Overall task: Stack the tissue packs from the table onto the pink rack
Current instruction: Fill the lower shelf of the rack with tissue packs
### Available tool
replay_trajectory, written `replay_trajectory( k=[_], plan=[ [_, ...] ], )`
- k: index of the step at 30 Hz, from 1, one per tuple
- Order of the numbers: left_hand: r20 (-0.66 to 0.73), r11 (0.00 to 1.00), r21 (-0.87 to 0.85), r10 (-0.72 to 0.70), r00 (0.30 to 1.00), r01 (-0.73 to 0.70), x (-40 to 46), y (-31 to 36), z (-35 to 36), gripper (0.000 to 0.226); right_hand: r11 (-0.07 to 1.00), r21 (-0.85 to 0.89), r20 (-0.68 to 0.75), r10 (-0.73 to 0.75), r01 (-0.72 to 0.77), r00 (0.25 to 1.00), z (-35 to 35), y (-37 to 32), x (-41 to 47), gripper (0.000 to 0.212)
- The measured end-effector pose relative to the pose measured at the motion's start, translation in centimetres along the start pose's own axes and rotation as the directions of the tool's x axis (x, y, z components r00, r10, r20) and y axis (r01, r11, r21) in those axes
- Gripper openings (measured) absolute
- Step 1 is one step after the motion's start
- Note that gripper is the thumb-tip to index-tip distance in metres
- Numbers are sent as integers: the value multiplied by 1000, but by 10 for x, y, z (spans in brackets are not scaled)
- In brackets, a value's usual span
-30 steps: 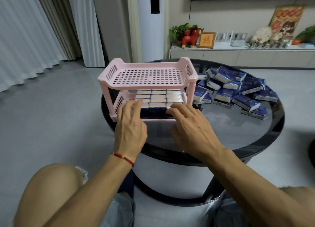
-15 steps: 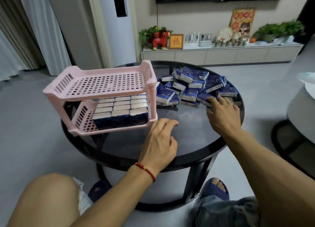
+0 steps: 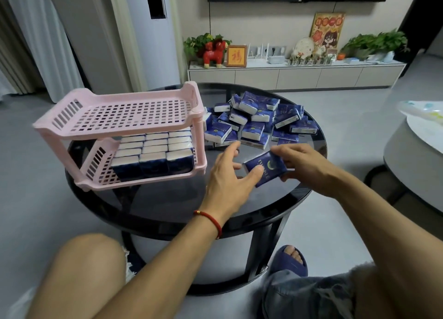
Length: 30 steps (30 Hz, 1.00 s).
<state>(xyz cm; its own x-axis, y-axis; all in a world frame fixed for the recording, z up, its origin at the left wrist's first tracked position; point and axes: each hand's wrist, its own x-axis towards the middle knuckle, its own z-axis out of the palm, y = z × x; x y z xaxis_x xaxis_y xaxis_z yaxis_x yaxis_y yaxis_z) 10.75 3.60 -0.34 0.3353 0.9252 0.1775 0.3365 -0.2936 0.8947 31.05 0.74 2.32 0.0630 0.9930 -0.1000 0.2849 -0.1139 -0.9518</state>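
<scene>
A round black glass tabletop [image 3: 167,206] carries a pink two-tier plastic rack with slotted shelves [image 3: 124,117] near its left edge. The rack's upper shelf is bare, while the lower shelf is packed with rows of dark blue and white tissue packs [image 3: 153,151] standing on edge, touching one another. Toward the far right edge of the tabletop lies a loose heap of dark blue tissue packs [image 3: 259,120], piled unevenly and overlapping. Just in front of that heap, above the middle of the tabletop, one dark blue tissue pack with a moon print [image 3: 265,167] is held tilted between both hands. The right hand [image 3: 304,163] has its fingers curled around the pack's right end, gripping it. The left hand [image 3: 230,177], with a red cord bracelet [image 3: 209,219] at the wrist, has its fingers spread fairly wide; its thumb rests against the pack's near face while the other fingers reach past the pack's left end, not closed on it. The held pack is well apart from the rack, to the rack's right.
</scene>
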Motion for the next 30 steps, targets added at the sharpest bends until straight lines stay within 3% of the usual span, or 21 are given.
replay_trajectory(
  k=[2, 4, 6, 8, 9, 10, 12, 14, 18, 22, 24, 26, 30],
  plan=[
    [8, 997, -43, -62, 998, 63, 2, -1, 1, 59, 999, -52, 82, -8, 12, 997, 5, 1, 0, 37],
    [9, 988, -110, -109, 994, 110, 2, -3, 0, 42, 993, -113, 39, -21, 25, 999, 8, 2, 5, 43],
    [-21, 975, -169, -147, 989, 142, 2, -7, -3, 34, 946, -324, -221, -98, 22, 970, 0, 10, 17, 37],
    [-63, 961, -215, -189, 980, 172, 2, -11, -6, 32, 812, -572, -491, -225, -116, 842, -16, 25, 30, 27],
    [-79, 954, -236, -210, 975, 186, 3, -13, -7, 32, 757, -623, -545, -237, -199, 804, -22, 34, 35, 31],
    [-91, 946, -257, -228, 969, 199, 4, -15, -8, 33, 702, -659, -548, -205, -268, 811, -25, 41, 38, 37],
    [-104, 934, -288, -251, 962, 213, 6, -18, -10, 32, 604, -727, -476, -100, -326, 874, -21, 50, 41, 44],
    [-111, 924, -312, -265, 958, 220, 5, -19, -12, 30, 564, -763, -442, -99, -316, 892, -14, 51, 42, 44],
    [-91, 915, -316, -293, 952, 252, 4, -20, -13, 33, 627, -737, -454, -182, -253, 872, -5, 43, 41, 32],
    [-72, 911, -312, -306, 949, 270, 4, -20, -14, 34, 655, -731, -356, -123, -193, 926, -4, 37, 36, 51],
    [-72, 920, -294, -290, 954, 257, 5, -21, -16, 36, 633, -754, -290, -80, -176, 954, -6, 33, 31, 52],
    [-72, 941, -249, -253, 965, 228, 4, -23, -20, 42, 678, -721, -243, -59, -140, 968, -5, 25, 24, 56],
    [-38, 934, -282, -241, 970, 221, 0, -24, -29, 46, 795, -591, -48, -199, 133, 979, 4, 1, 4, 57]
  ],
)
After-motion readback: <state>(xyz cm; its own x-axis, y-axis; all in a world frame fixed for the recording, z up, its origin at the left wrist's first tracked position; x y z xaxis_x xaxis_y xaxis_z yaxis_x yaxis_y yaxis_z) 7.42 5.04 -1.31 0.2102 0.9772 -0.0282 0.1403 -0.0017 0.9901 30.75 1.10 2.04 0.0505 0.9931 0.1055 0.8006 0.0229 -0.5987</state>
